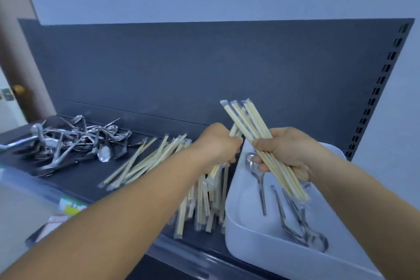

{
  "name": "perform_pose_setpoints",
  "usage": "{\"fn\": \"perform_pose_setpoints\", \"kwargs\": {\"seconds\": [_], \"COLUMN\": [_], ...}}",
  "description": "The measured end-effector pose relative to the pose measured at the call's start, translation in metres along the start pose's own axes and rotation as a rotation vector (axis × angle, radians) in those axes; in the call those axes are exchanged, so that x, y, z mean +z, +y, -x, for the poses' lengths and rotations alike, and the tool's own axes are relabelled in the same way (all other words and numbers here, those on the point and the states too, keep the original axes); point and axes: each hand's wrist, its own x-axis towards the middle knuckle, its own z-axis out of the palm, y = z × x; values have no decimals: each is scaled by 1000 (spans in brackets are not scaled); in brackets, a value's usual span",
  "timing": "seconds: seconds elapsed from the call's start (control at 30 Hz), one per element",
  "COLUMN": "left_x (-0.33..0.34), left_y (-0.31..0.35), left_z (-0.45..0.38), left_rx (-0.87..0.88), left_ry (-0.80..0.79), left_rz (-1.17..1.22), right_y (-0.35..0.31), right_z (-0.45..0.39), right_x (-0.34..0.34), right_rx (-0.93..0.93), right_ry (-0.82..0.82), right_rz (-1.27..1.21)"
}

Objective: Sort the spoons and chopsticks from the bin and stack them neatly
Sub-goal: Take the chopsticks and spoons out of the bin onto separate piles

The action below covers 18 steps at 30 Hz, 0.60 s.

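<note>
My right hand [286, 149] grips a bundle of wrapped wooden chopsticks [247, 120] held slanted above the white bin [254, 243]. My left hand [217, 143] grips another bunch of chopsticks [217, 169] just left of the bin, their tips pointing up toward the right-hand bundle. A few metal spoons [302, 227] lie in the bin. Loose chopsticks [145, 161] lie spread on the dark shelf [86, 177], with a thicker pile [200, 204] under my left forearm. A heap of metal spoons [72, 141] sits at the shelf's far left.
A dark back panel [204, 70] rises behind the shelf, with a slotted upright [377, 88] at the right. A clear plastic container [25, 188] and a coloured packet [70, 208] sit low at the left. A door with a knob [18, 89] stands far left.
</note>
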Motion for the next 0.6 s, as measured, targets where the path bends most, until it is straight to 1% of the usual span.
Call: {"fn": "perform_pose_setpoints", "kwargs": {"seconds": [0.07,0.17,0.33,0.4,0.5,0.6], "left_x": [-30,-75,-122,-127,-132,-135], "left_y": [-11,-35,-90,-110,-134,-151], "left_z": [-7,-18,-40,-49,-62,-68], "left_rx": [18,-15,-69,-83,-79,-59], "left_ry": [51,121,108,106,116,102], "left_rz": [-92,-200,-330,-366,-502,-611], "right_y": [-14,-28,-26,-20,-11,-4], "right_z": [-12,-32,-68,-81,-91,-91], "right_x": [25,70,138,154,165,167], "right_rx": [-10,-5,42,57,57,85], "right_ry": [-17,-50,-38,9,89,116], "right_rz": [1,-5,97,192,433,565]}}
